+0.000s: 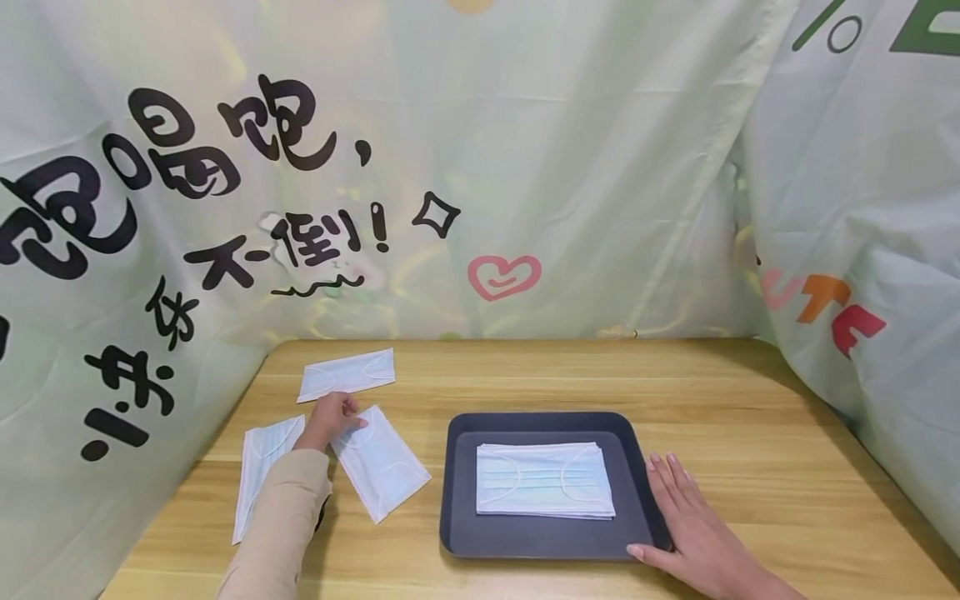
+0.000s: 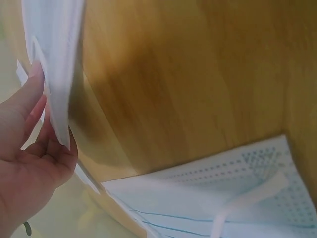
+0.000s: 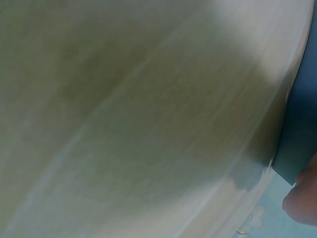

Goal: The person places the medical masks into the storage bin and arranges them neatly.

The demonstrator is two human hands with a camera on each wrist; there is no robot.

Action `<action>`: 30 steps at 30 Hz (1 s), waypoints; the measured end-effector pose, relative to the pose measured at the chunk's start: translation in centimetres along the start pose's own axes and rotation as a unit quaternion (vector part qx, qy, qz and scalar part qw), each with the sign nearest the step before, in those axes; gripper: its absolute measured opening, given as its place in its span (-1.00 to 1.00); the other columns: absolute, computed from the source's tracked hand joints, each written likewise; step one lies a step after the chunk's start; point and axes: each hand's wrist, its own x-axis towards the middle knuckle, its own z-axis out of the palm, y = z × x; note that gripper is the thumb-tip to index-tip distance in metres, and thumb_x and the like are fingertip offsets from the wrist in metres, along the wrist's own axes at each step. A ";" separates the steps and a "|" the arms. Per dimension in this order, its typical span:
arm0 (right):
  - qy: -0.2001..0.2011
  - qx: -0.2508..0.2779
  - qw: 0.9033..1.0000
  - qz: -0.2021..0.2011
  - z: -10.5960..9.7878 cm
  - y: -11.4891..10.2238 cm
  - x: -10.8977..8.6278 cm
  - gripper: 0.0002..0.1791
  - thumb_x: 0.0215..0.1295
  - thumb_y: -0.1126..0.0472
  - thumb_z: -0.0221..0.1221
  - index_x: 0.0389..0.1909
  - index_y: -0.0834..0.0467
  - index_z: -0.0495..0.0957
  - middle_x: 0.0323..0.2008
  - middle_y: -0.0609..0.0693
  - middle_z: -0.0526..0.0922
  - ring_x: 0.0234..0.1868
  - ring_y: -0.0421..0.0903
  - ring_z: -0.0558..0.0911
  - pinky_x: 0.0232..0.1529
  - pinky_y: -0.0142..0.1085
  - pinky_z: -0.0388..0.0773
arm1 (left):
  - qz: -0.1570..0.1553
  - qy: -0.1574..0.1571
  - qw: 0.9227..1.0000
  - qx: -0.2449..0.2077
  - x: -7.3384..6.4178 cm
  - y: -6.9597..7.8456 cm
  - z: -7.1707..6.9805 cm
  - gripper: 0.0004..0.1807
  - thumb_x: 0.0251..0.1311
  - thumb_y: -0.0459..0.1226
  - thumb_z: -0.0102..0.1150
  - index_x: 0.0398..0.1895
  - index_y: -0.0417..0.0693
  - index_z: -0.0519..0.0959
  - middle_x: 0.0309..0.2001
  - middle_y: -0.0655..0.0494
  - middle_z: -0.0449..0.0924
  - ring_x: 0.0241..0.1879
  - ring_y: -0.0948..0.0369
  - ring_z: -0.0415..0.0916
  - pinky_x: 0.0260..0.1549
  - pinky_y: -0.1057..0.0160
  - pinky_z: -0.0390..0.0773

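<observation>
My left hand [image 1: 330,421] pinches one end of a pale blue disposable face mask [image 1: 386,471] between thumb and fingers, left of the tray. In the left wrist view that mask [image 2: 59,54] stands tilted, its lower edge between the thumb and curled fingers. A dark grey rectangular tray [image 1: 540,543] holds a neat stack of face masks [image 1: 543,481], ear loops on top. With fingers straight, my right hand [image 1: 697,533] rests against the tray's right side, thumb at the front corner. Only a fingertip [image 3: 302,198] and the tray's side [image 3: 302,119] show in the right wrist view.
Another face mask [image 1: 348,373] lies behind the left hand, and one more [image 1: 262,467] lies to its left, partly under the forearm. All stand on a wooden table [image 1: 720,392]. Printed cloth [image 1: 600,208] hangs behind and along both sides.
</observation>
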 end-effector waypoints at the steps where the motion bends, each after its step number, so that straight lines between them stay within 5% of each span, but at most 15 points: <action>1: 0.000 0.000 1.000 0.000 0.0 0.0 0.0 0.18 -0.04 -0.25 0.27 0.40 0.35 -0.08 0.46 -0.16 -0.46 0.46 -0.20 -0.47 0.36 -0.52 -0.59 | -0.002 -0.001 1.000 0.000 0.0 0.0 0.0 -0.74 -0.14 -0.38 0.40 -0.45 -0.35 0.50 -0.50 -0.05 0.47 -0.43 0.12 0.38 -0.42 0.26 0.38; 11: -0.005 0.004 1.000 0.007 -0.1 -0.1 0.1 0.17 -0.04 -0.24 0.27 0.41 0.33 -0.08 0.46 -0.18 -0.46 0.45 -0.23 -0.48 0.35 -0.54 -0.59 | -0.015 -0.007 1.000 -0.004 -0.8 -0.1 -0.4 -0.76 -0.09 -0.35 0.39 -0.58 -0.30 0.49 -0.65 0.11 0.32 -0.54 0.20 0.27 -0.54 0.35 0.26; 22: -0.009 0.002 1.000 0.011 0.0 -0.1 0.3 0.20 -0.04 -0.26 0.26 0.44 0.25 -0.16 0.46 -0.18 -0.45 0.45 -0.24 -0.48 0.34 -0.56 -0.60 | 0.007 0.013 1.000 -0.006 -1.2 -0.6 -0.4 -0.74 0.00 -0.33 0.31 -0.59 -0.28 0.41 -0.63 0.08 0.31 -0.55 0.20 0.27 -0.55 0.33 0.26; 30: -0.011 0.007 1.000 0.012 0.1 -0.1 0.0 0.17 -0.02 -0.25 0.26 0.41 0.33 -0.09 0.46 -0.17 -0.46 0.45 -0.23 -0.49 0.34 -0.55 -0.61 | 0.020 0.004 1.000 -0.023 -2.2 -0.5 -0.8 -0.80 0.07 -0.36 0.25 -0.47 -0.43 0.57 -0.56 -0.03 0.49 -0.50 0.21 0.33 -0.50 0.33 0.33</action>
